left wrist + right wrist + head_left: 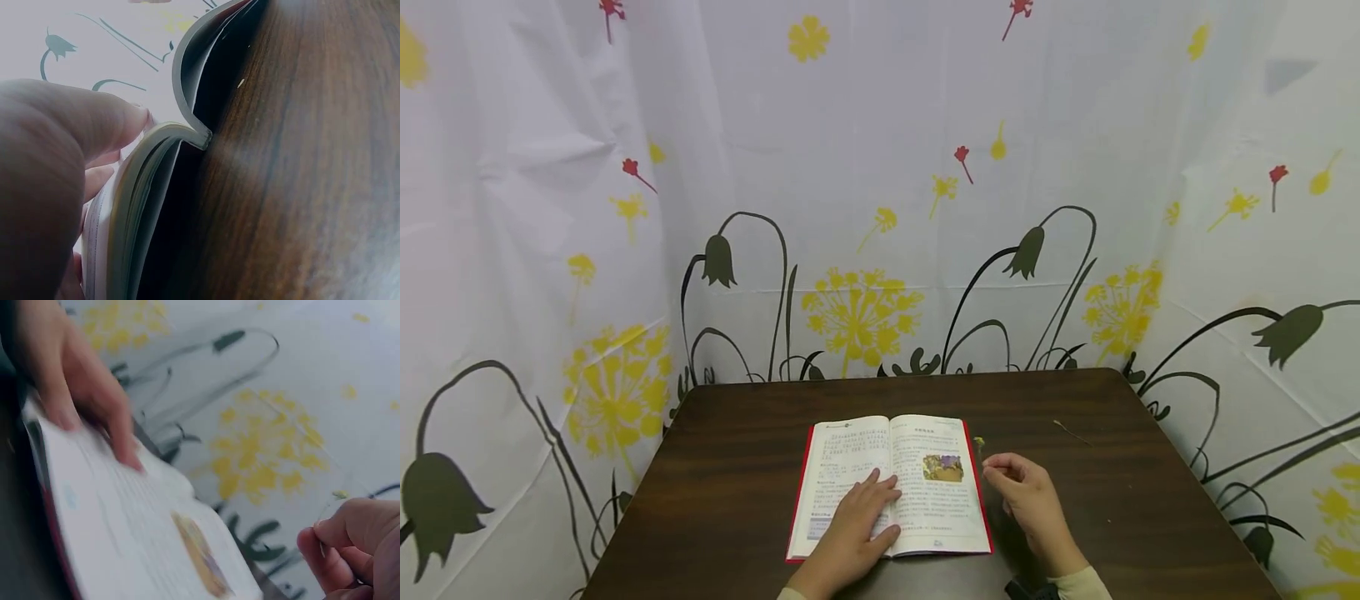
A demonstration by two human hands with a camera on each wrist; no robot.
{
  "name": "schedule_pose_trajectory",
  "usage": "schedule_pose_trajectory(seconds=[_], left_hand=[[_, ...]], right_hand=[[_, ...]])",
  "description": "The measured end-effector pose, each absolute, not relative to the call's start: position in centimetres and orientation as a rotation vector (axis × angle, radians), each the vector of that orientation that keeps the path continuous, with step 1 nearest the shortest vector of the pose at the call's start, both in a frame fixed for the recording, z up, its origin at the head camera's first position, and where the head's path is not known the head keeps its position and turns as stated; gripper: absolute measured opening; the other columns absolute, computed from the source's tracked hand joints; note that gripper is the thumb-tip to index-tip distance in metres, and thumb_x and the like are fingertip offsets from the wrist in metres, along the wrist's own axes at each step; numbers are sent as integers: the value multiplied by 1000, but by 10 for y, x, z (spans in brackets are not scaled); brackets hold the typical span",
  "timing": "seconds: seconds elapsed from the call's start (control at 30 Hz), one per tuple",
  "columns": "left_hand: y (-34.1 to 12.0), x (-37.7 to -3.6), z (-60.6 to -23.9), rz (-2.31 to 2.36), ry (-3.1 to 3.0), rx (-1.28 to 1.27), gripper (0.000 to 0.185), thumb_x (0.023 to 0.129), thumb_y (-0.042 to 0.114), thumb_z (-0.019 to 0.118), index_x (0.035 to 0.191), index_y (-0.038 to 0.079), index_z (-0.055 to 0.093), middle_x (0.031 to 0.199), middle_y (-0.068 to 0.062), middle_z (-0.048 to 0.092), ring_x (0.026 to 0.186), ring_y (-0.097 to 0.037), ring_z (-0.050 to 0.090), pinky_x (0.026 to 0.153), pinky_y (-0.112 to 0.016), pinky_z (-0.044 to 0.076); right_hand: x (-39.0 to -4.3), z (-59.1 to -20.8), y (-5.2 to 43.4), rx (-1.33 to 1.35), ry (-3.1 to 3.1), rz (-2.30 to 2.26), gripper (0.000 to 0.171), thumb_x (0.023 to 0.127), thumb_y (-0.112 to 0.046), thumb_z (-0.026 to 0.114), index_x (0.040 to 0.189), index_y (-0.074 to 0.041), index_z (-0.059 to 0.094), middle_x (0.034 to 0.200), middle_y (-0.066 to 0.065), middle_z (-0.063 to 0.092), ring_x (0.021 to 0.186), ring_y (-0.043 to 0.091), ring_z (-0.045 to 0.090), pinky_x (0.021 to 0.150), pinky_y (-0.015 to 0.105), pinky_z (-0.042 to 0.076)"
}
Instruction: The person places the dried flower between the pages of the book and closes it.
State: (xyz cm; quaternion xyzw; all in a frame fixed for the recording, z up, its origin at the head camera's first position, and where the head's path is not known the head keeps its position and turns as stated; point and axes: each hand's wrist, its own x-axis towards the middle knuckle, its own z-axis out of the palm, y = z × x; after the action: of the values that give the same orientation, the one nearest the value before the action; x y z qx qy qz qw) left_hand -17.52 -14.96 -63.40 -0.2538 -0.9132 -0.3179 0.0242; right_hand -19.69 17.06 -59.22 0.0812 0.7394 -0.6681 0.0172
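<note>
An open book (925, 517) with a red cover edge lies on the dark wooden table, printed text on both pages and a small colour picture on the right one. My left hand (859, 521) rests on the left page near the spine, fingers fairly straight; the left wrist view shows its thumb (119, 125) on the page by the book's lower edge. Just right of the book, my right hand (1026, 500) pinches a thin-stemmed small yellow flower (979, 441) between thumb and fingertips. The flower head (340, 494) stands above the fingers in the right wrist view.
Another thin flower stem (1072, 432) with a small yellow head lies on the table (1150, 500) right of the book. Tiny specks lie near it. A white curtain (865, 167) with printed flowers hangs behind and at both sides of the table.
</note>
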Motion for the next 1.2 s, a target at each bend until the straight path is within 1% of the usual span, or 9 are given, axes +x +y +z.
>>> schedule_pose_trajectory(seconds=[0.13, 0.27, 0.43, 0.6, 0.7, 0.83, 0.97, 1.07, 1.2], left_hand=[[-152, -175, -631, -983, -2813, -775, 48, 103, 34, 71, 147, 17, 62, 167, 0, 54, 163, -37, 38, 130, -67, 29], [-152, -173, -631, -991, -2789, -784, 47, 103, 32, 72, 146, 16, 63, 165, -2, 56, 162, -38, 40, 128, -68, 31], [-150, -172, -633, -993, -2761, -795, 46, 101, 30, 73, 144, 15, 64, 164, -6, 57, 161, -40, 41, 127, -69, 33], [-150, -171, -635, -1041, -2821, -673, 61, 100, 38, 76, 150, 9, 56, 175, -19, 38, 165, -47, 28, 129, -71, 28], [-149, -171, -636, -1043, -2840, -634, 70, 99, 43, 77, 153, 6, 51, 177, -25, 30, 165, -51, 25, 128, -73, 27], [-146, -174, -635, -1022, -2831, -670, 68, 101, 44, 75, 158, 17, 50, 176, -25, 33, 164, -50, 29, 129, -72, 28], [-144, -175, -634, -999, -2817, -700, 59, 101, 40, 75, 156, 30, 55, 174, -25, 36, 163, -53, 29, 127, -75, 27], [-145, -174, -633, -981, -2826, -707, 52, 102, 38, 74, 152, 31, 61, 174, -24, 38, 163, -55, 28, 127, -76, 27], [-144, -175, -631, -972, -2831, -688, 50, 102, 38, 74, 149, 28, 59, 174, -22, 39, 164, -52, 29, 128, -74, 27]], right_hand=[[-185, -590, 132, 178, 2148, -2205, 27, 97, -14, 82, 115, 4, 73, 95, 11, 73, 59, 11, 47, 48, 23, 39], [-174, -596, 97, 152, 2022, -2313, 25, 99, -8, 78, 117, 7, 68, 94, 6, 70, 56, 7, 45, 46, 21, 40], [-173, -614, 76, 87, 1929, -2351, 26, 101, -8, 75, 119, 6, 63, 94, 2, 63, 54, 6, 47, 45, 21, 44], [-174, -632, 74, 4, 1895, -2283, 32, 104, -9, 72, 128, 5, 57, 92, 1, 59, 56, 8, 53, 46, 23, 50], [-175, -638, 77, -23, 1892, -2251, 33, 105, -8, 71, 130, 6, 55, 89, 2, 57, 57, 9, 55, 46, 23, 51], [-176, -638, 80, -84, 1968, -2184, 29, 105, -13, 71, 126, 6, 62, 89, 4, 61, 58, 9, 56, 46, 22, 51], [-176, -639, 78, -248, 2095, -2027, 29, 107, -19, 70, 131, -3, 69, 96, 9, 69, 64, 6, 60, 48, 21, 55], [-176, -641, 77, -339, 2121, -1978, 31, 108, -18, 69, 135, -5, 69, 103, 18, 72, 67, 5, 61, 50, 21, 56], [-177, -640, 77, -353, 2107, -1996, 30, 107, -18, 71, 134, -5, 69, 107, 24, 73, 67, 5, 61, 50, 21, 55]])
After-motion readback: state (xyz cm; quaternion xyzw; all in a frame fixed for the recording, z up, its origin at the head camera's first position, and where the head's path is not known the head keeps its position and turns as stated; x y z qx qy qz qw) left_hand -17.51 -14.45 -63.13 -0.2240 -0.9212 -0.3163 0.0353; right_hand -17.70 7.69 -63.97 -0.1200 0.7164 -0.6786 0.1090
